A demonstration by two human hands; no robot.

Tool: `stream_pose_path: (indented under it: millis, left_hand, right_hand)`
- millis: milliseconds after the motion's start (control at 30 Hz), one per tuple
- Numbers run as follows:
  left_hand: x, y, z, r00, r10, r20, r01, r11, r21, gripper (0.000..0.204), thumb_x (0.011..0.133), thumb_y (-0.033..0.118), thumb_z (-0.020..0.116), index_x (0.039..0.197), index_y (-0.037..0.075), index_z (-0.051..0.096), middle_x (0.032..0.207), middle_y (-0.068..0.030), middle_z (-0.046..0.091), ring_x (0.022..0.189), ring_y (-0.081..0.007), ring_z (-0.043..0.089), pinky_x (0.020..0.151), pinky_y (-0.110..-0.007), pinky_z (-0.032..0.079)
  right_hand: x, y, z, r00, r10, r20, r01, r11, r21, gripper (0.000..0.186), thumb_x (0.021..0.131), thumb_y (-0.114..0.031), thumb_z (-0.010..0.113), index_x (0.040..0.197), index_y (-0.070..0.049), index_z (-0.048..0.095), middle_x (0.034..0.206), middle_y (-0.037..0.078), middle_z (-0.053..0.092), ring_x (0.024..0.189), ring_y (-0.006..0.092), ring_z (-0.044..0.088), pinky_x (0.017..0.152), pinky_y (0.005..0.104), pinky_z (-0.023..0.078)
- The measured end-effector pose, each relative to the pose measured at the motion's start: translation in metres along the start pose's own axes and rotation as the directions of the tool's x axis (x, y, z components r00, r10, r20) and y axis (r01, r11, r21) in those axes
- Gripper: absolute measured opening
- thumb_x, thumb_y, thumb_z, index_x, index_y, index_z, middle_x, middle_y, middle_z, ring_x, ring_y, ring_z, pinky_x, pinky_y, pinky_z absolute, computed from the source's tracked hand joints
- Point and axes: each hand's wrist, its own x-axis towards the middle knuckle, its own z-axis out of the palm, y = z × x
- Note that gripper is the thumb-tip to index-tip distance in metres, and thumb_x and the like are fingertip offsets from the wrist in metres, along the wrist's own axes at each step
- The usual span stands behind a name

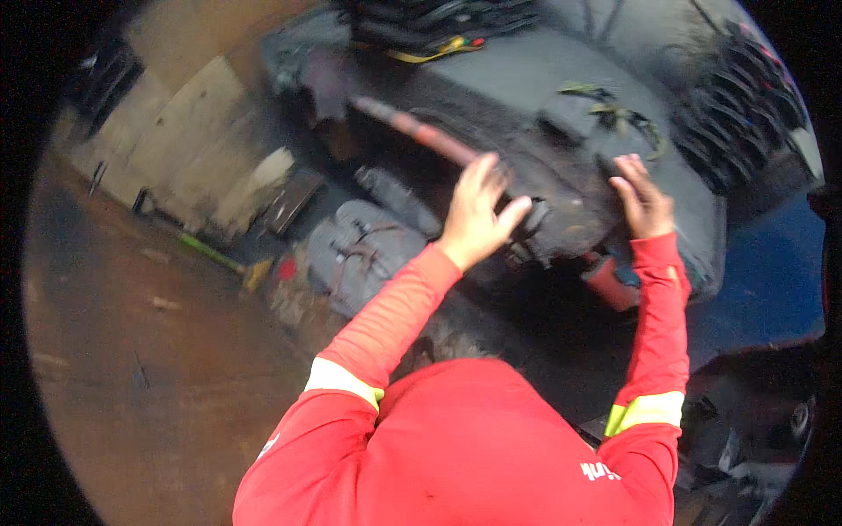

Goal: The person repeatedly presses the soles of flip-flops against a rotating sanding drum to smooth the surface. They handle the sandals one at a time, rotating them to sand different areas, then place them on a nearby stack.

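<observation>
In the blurred head view, my left hand (474, 210) is open, thumb apart, by the near end of a pink and red bar (415, 129) and a small black fitting (537, 215); whether it touches them is unclear. My right hand (645, 202) is open, fingers slightly bent, at the right edge of a dark, worn metal piece (570, 210). Just above it lies a dark block (570, 114) with a greenish strap on the grey surface (491, 70). A red piece (611, 285) shows below, between my forearms.
Black ribbed items stand at the top (421, 19) and right (728, 114). Grey padded pieces (360, 263) lie lower left, beside a green-handled tool (210, 252). Plywood boards (175, 140) rest at the left on a rusty brown floor (132, 368). A blue surface (776, 272) is at the right.
</observation>
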Motion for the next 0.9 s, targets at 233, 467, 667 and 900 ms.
stream_pose_path:
  millis: [233,467,667,900]
  left_hand:
    - [-0.144,-0.119,-0.096,0.916,-0.400,0.021,0.387,0.898,0.209,0.042,0.085,0.036,0.074,0.109,0.001,0.074,0.133,-0.0244,0.060,0.126,-0.0407,0.053,0.109,-0.047,0.041]
    - [-0.148,-0.252,-0.218,0.389,-0.919,0.059,0.897,0.393,0.201,0.102,0.072,0.055,0.083,0.136,-0.016,0.048,0.135,-0.0291,0.058,0.122,-0.0330,0.060,0.104,-0.039,0.047]
    - [-0.133,-0.151,-0.202,0.473,-0.818,0.327,0.816,0.547,0.186,0.065,0.075,0.033,0.078,0.116,-0.016,0.063,0.103,-0.0191,0.073,0.095,-0.0273,0.070,0.085,-0.037,0.053]
    - [-0.139,-0.112,-0.155,0.695,-0.711,0.109,0.483,0.574,0.661,0.045,0.077,0.036,0.069,0.085,-0.008,0.069,0.086,-0.0344,0.066,0.087,-0.0481,0.068,0.078,-0.050,0.052]
  right_hand:
    - [0.000,0.008,0.000,0.999,-0.004,-0.038,0.005,1.000,0.017,0.036,0.089,-0.010,0.075,0.124,-0.008,0.070,0.125,0.013,0.070,0.125,0.0225,0.062,0.101,0.0322,0.050]
    - [0.006,-0.018,-0.005,0.922,-0.239,-0.306,0.188,0.964,-0.188,0.053,0.089,-0.019,0.076,0.137,-0.007,0.060,0.140,0.015,0.060,0.131,0.0291,0.056,0.110,0.0386,0.041]
    - [-0.103,-0.096,0.021,0.991,-0.034,-0.131,0.071,0.954,0.290,0.054,0.089,-0.036,0.073,0.128,0.000,0.063,0.123,0.015,0.068,0.113,0.0297,0.065,0.102,0.0406,0.049]
    - [-0.248,-0.135,0.174,0.741,0.196,0.642,-0.507,0.791,0.342,0.068,0.084,-0.044,0.079,0.135,-0.005,0.059,0.134,0.023,0.060,0.128,0.0379,0.055,0.108,0.0435,0.044]
